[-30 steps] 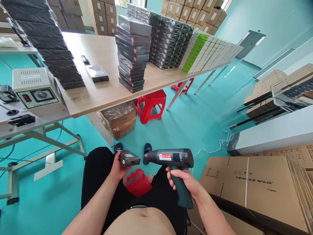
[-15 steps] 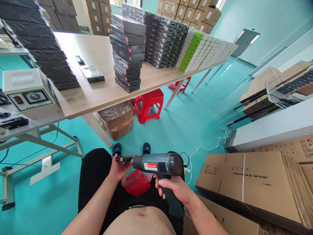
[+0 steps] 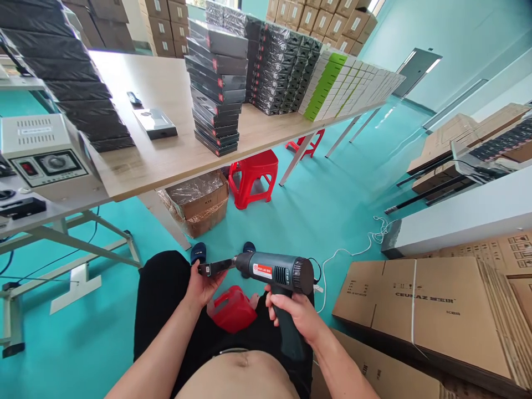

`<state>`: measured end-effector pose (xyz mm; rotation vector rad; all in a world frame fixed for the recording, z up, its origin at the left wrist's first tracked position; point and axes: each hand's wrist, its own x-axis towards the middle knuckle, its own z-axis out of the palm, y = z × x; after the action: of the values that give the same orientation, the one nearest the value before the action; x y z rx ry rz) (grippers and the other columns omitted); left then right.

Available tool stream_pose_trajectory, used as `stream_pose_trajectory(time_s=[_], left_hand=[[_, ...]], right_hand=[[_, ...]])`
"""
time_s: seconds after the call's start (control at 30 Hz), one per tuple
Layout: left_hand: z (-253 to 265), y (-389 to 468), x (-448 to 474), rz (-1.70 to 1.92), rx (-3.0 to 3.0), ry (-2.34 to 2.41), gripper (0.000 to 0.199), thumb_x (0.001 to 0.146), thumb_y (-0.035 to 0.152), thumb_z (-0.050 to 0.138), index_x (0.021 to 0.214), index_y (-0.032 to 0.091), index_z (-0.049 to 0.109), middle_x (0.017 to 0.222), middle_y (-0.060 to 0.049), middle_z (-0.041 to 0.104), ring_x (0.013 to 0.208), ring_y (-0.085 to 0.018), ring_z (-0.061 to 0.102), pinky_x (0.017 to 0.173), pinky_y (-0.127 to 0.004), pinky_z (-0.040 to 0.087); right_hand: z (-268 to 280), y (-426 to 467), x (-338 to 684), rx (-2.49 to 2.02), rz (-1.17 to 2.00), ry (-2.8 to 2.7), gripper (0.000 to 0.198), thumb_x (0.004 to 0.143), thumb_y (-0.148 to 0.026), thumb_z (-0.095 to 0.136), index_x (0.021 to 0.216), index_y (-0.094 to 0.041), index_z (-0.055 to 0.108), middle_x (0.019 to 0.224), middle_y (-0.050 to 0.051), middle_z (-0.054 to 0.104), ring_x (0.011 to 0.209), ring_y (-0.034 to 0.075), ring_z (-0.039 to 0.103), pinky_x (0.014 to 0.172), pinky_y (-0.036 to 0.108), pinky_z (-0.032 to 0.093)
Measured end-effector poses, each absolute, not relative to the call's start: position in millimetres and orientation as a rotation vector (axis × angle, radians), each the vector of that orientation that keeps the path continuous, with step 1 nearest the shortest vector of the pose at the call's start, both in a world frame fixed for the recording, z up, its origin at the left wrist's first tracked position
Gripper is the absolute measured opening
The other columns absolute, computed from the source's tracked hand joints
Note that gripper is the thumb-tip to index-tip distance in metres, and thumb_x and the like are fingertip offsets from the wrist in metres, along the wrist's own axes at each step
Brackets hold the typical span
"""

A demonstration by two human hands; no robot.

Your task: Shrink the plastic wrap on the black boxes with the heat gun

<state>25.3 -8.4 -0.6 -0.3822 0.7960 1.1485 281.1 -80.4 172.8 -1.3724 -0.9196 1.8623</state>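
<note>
My right hand (image 3: 293, 310) is closed around the handle of a dark green heat gun (image 3: 276, 271) with a red and white label. Its nozzle points left, at the end of a flat black box (image 3: 215, 267). That box is gripped in my left hand (image 3: 203, 285), thumb on its near left end and fingers beneath it. A small pale label shows on the box's end. The nozzle tip is close to the box; whether they touch I cannot tell. Both are above my lap, over the red stool (image 3: 233, 310) between my legs.
A wooden table (image 3: 137, 177) bears a stack of black boxes (image 3: 218, 94), wrapped boxes and rows of white boxes (image 3: 353, 83). At left stands a control unit (image 3: 50, 155). Flattened cartons (image 3: 415, 310) lie to the right. A white cable (image 3: 344, 252) runs over the floor.
The heat gun has moved slightly right and up, with its nozzle shifting toward the right end of the black box. The box shows more of its side in my left hand.
</note>
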Motion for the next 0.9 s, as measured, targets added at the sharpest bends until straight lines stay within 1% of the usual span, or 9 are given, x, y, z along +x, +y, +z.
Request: stream_pose_trajectory(time_s=[0.07,0.13,0.27,0.4,0.5,0.57,0.67,0.8,0.9], left_hand=[[-0.2,-8.3,26.0,1.157,-0.344,0.813,0.038,0.085,0.048,0.050,0.101,0.014,0.056,0.088,-0.014,0.067,0.082,-0.029,0.068,0.068,-0.045,0.059],[-1.0,-8.2,26.7,1.195,-0.279,0.829,0.035,0.086,0.046,0.050,0.099,0.015,0.057,0.086,-0.012,0.068,0.077,-0.026,0.068,0.066,-0.043,0.059],[-2.7,-8.5,28.8,1.270,-0.196,0.810,0.031,0.087,0.043,0.052,0.103,0.017,0.058,0.097,-0.011,0.068,0.088,-0.027,0.068,0.074,-0.047,0.058],[-2.1,-8.3,29.8,1.312,-0.211,0.830,0.028,0.087,0.039,0.053,0.104,0.018,0.059,0.094,-0.008,0.068,0.082,-0.023,0.068,0.070,-0.042,0.058],[0.9,-8.3,29.0,1.310,-0.266,0.821,0.033,0.086,0.040,0.053,0.112,0.020,0.057,0.103,-0.010,0.067,0.091,-0.026,0.067,0.074,-0.046,0.058],[4.0,-8.7,28.0,1.295,-0.287,0.808,0.035,0.085,0.040,0.053,0.113,0.019,0.056,0.105,-0.012,0.067,0.095,-0.028,0.066,0.076,-0.048,0.057],[7.2,-9.0,26.7,1.305,-0.237,0.763,0.032,0.082,0.034,0.055,0.110,0.018,0.058,0.105,-0.011,0.068,0.097,-0.029,0.065,0.078,-0.048,0.056],[3.4,-8.4,25.6,1.315,-0.211,0.783,0.030,0.070,0.016,0.053,0.100,0.017,0.062,0.093,-0.007,0.070,0.084,-0.025,0.067,0.074,-0.041,0.056],[-1.5,-9.6,23.5,1.276,-0.266,0.855,0.027,0.057,0.012,0.049,0.081,0.016,0.060,0.072,-0.005,0.066,0.067,-0.023,0.066,0.068,-0.041,0.056]], right_hand=[[174.1,-79.5,278.5,-1.361,1.914,-0.964,0.032,0.078,-0.035,0.065,0.101,-0.014,0.067,0.082,0.006,0.065,0.063,0.015,0.059,0.057,0.028,0.049],[175.9,-78.9,274.3,-1.343,1.928,-1.041,0.028,0.077,-0.036,0.065,0.093,-0.013,0.068,0.076,0.005,0.064,0.063,0.015,0.059,0.057,0.028,0.050],[178.6,-78.3,266.1,-1.397,1.843,-1.104,0.027,0.077,-0.038,0.064,0.086,-0.013,0.069,0.070,0.004,0.063,0.061,0.015,0.058,0.057,0.029,0.050],[175.3,-77.2,261.5,-1.396,1.888,-1.111,0.026,0.076,-0.036,0.065,0.088,-0.014,0.069,0.067,0.003,0.063,0.060,0.016,0.058,0.056,0.029,0.049],[171.3,-74.7,264.9,-1.490,1.751,-1.015,0.031,0.076,-0.037,0.065,0.097,-0.013,0.068,0.064,0.002,0.063,0.059,0.016,0.058,0.057,0.029,0.049],[171.3,-74.1,273.0,-1.524,1.719,-0.919,0.036,0.076,-0.038,0.065,0.102,-0.012,0.066,0.069,0.004,0.064,0.060,0.016,0.058,0.056,0.029,0.049],[174.6,-78.9,290.1,-1.436,1.867,-0.860,0.037,0.077,-0.036,0.064,0.104,-0.012,0.066,0.082,0.007,0.066,0.062,0.015,0.060,0.055,0.027,0.049],[176.1,-94.2,308.3,-1.289,2.076,-0.851,0.038,0.076,-0.031,0.065,0.109,-0.013,0.064,0.084,0.007,0.065,0.063,0.015,0.062,0.055,0.025,0.049],[174.9,-103.5,318.3,-1.199,2.204,-0.835,0.041,0.073,-0.028,0.066,0.110,-0.010,0.063,0.081,0.007,0.066,0.061,0.015,0.062,0.052,0.024,0.047]])
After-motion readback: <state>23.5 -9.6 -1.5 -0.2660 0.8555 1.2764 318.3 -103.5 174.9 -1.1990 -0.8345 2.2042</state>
